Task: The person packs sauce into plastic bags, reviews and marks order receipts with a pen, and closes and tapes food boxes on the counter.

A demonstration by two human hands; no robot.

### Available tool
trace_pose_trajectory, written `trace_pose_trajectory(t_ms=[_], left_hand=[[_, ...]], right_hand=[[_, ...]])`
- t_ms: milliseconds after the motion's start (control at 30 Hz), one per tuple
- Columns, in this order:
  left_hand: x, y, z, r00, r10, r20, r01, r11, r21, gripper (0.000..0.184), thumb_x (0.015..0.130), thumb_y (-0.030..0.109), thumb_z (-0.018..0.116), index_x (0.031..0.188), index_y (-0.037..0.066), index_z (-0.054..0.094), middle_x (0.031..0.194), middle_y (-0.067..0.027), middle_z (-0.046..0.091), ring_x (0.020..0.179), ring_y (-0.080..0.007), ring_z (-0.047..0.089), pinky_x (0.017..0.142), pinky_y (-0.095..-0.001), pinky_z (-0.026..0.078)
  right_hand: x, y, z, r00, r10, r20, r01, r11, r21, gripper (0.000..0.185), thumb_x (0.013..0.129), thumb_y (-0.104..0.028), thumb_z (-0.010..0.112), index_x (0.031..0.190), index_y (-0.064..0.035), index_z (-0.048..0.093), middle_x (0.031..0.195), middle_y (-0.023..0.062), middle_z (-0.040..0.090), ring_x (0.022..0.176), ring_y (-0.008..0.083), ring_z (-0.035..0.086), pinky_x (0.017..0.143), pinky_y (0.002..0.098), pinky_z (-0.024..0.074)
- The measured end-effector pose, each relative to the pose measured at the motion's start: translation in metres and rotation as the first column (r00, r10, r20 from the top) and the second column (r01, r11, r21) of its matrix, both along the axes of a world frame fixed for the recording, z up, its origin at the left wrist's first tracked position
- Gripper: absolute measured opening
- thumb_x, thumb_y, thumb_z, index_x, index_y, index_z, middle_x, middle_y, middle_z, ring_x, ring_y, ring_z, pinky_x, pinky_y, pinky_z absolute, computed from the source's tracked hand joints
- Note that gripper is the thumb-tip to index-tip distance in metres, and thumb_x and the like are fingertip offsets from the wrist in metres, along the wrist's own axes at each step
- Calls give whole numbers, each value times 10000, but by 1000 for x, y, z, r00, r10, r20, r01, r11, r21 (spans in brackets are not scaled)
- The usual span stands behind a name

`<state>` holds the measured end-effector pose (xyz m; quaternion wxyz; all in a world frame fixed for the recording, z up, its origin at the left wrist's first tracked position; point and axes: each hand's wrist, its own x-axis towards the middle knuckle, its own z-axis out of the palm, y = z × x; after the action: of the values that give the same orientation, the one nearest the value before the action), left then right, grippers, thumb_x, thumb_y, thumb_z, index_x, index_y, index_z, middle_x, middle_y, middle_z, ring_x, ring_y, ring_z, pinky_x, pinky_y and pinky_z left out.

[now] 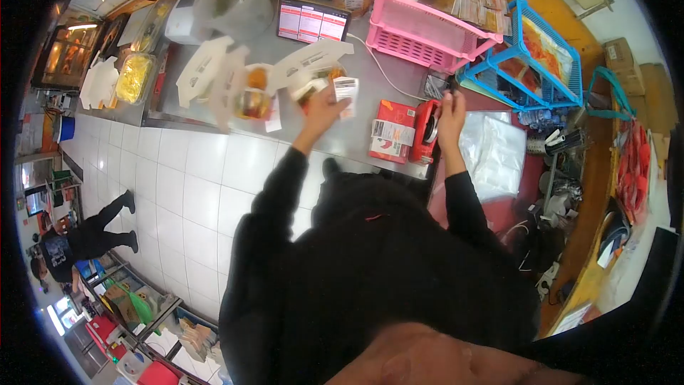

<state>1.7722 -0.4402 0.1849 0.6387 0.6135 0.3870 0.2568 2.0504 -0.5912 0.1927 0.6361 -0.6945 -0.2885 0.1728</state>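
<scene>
On the steel counter (370, 89), the left hand (324, 110), its blurred grip impossible to tell, has a printed label (347, 88) by its thumb and an open takeaway box (311, 61) just beyond, while the right hand (452, 120), closure likewise unclear, lies beside the red tape dispenser (420, 144); keeping the label flat seems advisable.

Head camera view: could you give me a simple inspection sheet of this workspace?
Surface: metal counter, largely covered with items.
Job's things: open food box with another to its left; printed white slip; red tape dispenser.
Clutter: pink basket, clear plastic bags, red box.
Hands: left hand at the slip, grip unclear; right hand beside the dispenser, contact unclear.
Cables: white cable crossing the counter near the tablet.
Surroundings: white tiled floor; another person far left.
</scene>
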Motion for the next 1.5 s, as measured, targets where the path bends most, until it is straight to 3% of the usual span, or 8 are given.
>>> trace_pose_trajectory(t_ms=[33,267,567,800,1033,1267,1433,1500], left_hand=[[11,-19,31,954,66,291,-27,990,-135,307,865,55,608,1170,27,590,1048,-72,663,916,-124,635,774,-277,522],[26,-74,144,713,305,631,1,900,-436,271,902,113,570,1149,4,569,1051,-90,652,891,-156,647,791,-302,530],[20,-105,219,596,202,777,143,926,-350,449,991,244,377,1374,12,341,1290,-226,508,1041,-306,591,821,-406,530],[16,-103,197,389,203,899,464,799,-382,411,1005,293,353,1347,65,342,1137,-126,486,911,-231,546,803,-414,517],[6,-95,198,314,289,904,481,773,-414,375,1004,377,370,1279,127,416,1080,-81,469,878,-190,501,851,-420,450],[-5,-94,222,176,232,957,597,747,-291,437,988,418,392,1281,96,405,1058,-83,449,927,-196,498,874,-416,450],[-6,-95,230,183,174,968,616,747,-250,462,988,431,380,1303,93,393,1055,-90,442,958,-214,496,959,-442,414],[-4,-97,231,203,162,966,597,761,-254,471,988,435,376,1309,90,388,1061,-88,444,983,-222,499,969,-446,411]], right_hand=[[-28,2,40,972,151,-180,-157,988,-16,221,942,-186,556,1108,-40,541,699,-46,474,561,41,425,485,197,326],[-130,-11,152,737,622,-264,-580,783,225,270,831,-44,700,986,-60,478,868,0,567,737,14,520,623,187,428],[-159,-30,190,868,492,-72,-469,858,207,276,822,5,685,928,-62,439,906,2,527,775,11,473,619,169,377],[-145,-44,205,806,525,-273,-511,850,127,207,875,21,603,1027,-31,472,915,11,564,771,35,522,628,172,403],[-109,-41,190,944,290,-157,-258,946,196,619,990,-534,250,1007,3,558,707,108,617,601,134,574,576,235,446],[-78,-58,213,882,426,-203,-401,903,154,710,982,-547,270,961,71,620,762,172,662,659,203,646,618,280,510],[-116,-53,247,850,497,-174,-427,845,322,206,856,-6,595,1030,104,594,888,232,673,822,284,690,745,355,573],[-125,-53,249,827,549,-124,-481,804,350,214,849,13,600,1040,108,586,907,233,669,842,278,690,747,347,572]])
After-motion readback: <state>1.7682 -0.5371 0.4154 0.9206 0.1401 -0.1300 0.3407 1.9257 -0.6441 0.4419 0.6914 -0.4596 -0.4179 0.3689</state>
